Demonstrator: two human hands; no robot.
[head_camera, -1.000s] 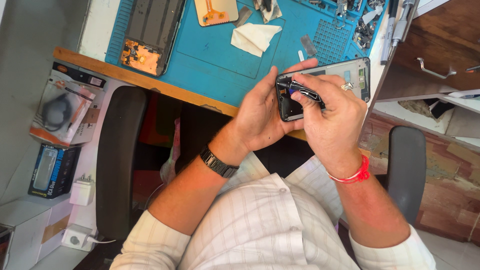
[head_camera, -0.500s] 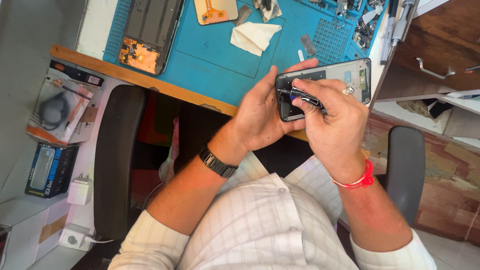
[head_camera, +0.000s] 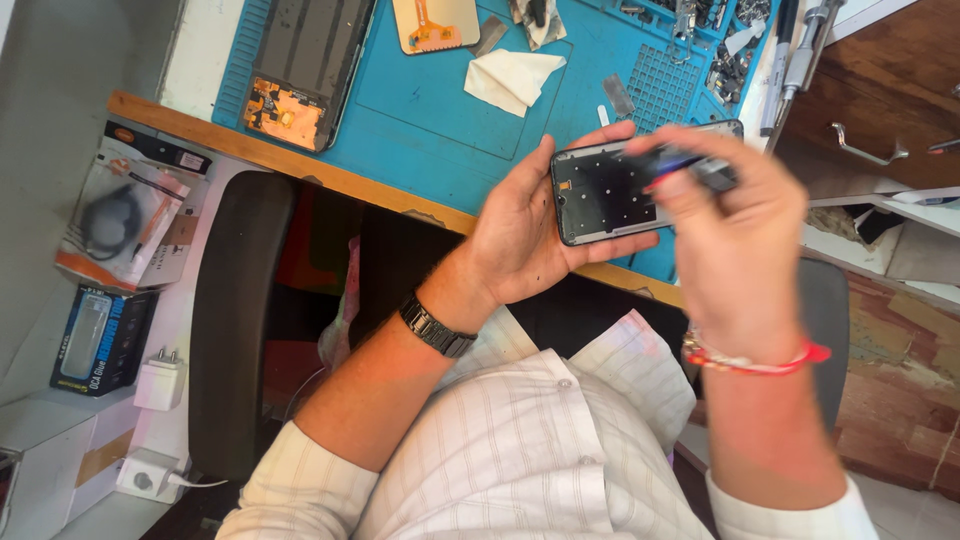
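Observation:
My left hand cradles an opened phone frame, dark inside with small holes, held level over the front edge of the blue mat. My right hand, blurred, hovers over the frame's right end and pinches a thin dark tool with a red and blue part. A black watch sits on my left wrist and a red thread band on my right.
On the blue mat lie a dismantled phone back, an orange-backed screen part, a white cloth and trays of small parts. Boxed accessories and white chargers lie at left. A black chair is under me.
My right hand has shifted right off the middle of the phone frame, uncovering its dark inner face. The left hand keeps holding the frame.

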